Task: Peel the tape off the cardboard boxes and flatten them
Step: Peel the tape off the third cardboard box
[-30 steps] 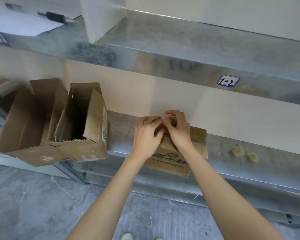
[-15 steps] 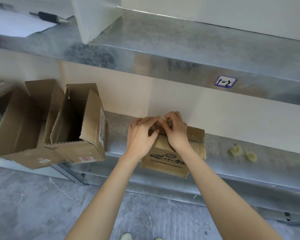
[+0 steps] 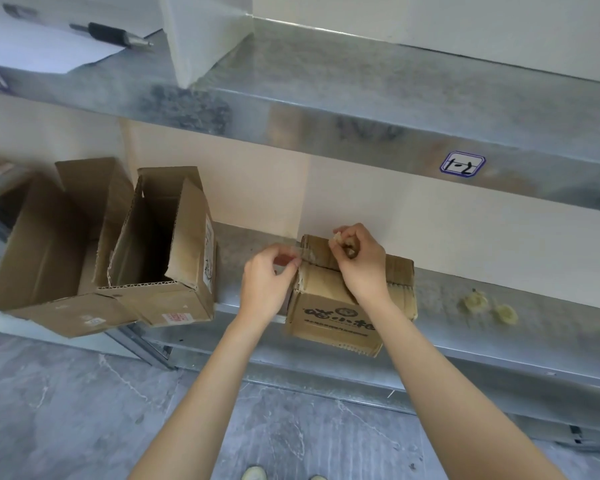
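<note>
Small brown corrugated cardboard box (image 3: 333, 306), black print on its front, sitting on the grey metal shelf (image 3: 499, 327). Left hand (image 3: 267, 282) pinching clear tape (image 3: 303, 259) at its top edge; right hand (image 3: 361, 261) clenched around crumpled tape.

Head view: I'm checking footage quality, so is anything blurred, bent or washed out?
Head view: the shelf edge bows from wide-angle distortion; the left hand is slightly motion-blurred; the small box print is soft; lighting is even, no harsh glare.
</note>
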Action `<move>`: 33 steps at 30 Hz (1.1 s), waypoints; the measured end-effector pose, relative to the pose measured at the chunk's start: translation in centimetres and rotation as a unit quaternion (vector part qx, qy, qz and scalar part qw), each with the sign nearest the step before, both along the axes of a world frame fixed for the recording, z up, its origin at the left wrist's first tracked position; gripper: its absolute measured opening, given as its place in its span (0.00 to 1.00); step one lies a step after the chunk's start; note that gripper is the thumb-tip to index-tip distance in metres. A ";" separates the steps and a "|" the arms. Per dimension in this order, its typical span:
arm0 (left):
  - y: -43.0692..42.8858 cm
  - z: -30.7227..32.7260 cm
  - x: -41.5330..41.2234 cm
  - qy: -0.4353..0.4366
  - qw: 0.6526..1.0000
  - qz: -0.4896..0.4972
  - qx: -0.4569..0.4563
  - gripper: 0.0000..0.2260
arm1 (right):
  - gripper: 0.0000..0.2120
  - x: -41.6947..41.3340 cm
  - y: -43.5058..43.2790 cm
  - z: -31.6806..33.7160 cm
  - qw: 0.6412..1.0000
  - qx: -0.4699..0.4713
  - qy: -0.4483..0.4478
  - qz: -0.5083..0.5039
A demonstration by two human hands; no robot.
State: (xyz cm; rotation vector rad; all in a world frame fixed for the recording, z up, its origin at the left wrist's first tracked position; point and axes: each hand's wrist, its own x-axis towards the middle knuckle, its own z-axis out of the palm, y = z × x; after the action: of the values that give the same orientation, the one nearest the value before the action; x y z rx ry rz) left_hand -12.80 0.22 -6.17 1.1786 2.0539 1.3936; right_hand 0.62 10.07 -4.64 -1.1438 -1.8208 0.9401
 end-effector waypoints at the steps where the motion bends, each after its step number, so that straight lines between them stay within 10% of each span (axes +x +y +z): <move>1: 0.0 0.1 0.0 0.001 1.000 0.001 0.003 0.04 | 0.07 0.0 0.0 0.0 1.000 -0.004 0.003 -0.003; 33: 1.4 1.7 1.7 0.088 0.984 -0.069 0.136 0.06 | 0.15 -0.3 0.2 0.2 0.993 -0.094 0.034 0.057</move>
State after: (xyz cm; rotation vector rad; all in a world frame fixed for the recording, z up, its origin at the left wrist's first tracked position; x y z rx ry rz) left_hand -11.06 1.62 -4.46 1.5781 1.8922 1.5885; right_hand 0.33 10.22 -4.43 -1.1147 -1.7867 1.2226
